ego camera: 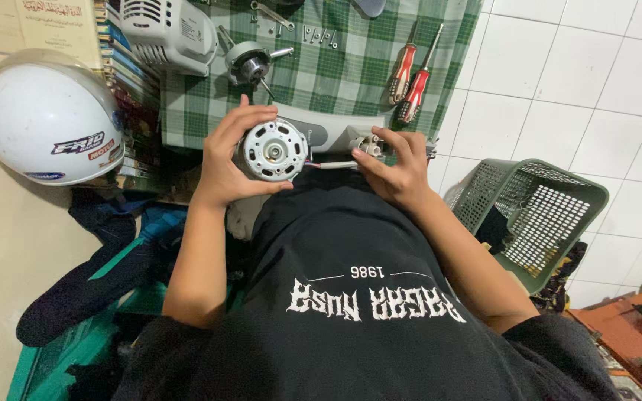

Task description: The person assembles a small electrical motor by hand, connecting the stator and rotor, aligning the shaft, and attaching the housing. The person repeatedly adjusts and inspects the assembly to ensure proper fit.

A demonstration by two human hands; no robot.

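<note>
A: What takes up the most room here?

B: The green and white checked cloth (351, 67) spread over the floor, with white floor tiles (574, 82) to its right. On the left lies a white helmet (42, 119), and on the right a green plastic basket (536, 215) tipped on its side.

A: And next in size?

B: A white ribbed housing (169, 30) at the top of the cloth, against a stack of books (131, 82). Beside it sits a small metal part with a shaft (250, 63).

A: Where is the motor?

B: The round silver motor (273, 151) is held just above the person's lap, at the near edge of the cloth. The left hand (228, 160) is wrapped around it, fingers curled over its rim and thumb pressed beneath, clamped firmly.

A: And the other hand?

B: The right hand (395, 167) grips a white plastic piece (362, 142) just beside the motor, fingers bent over it. A thin white wire (332, 165) runs between that piece and the motor.

A: Anything smaller?

B: Two red-handled screwdrivers (410, 78) lie side by side on the cloth above the right hand, and a few small screws (317, 33) sit near the top edge.
</note>
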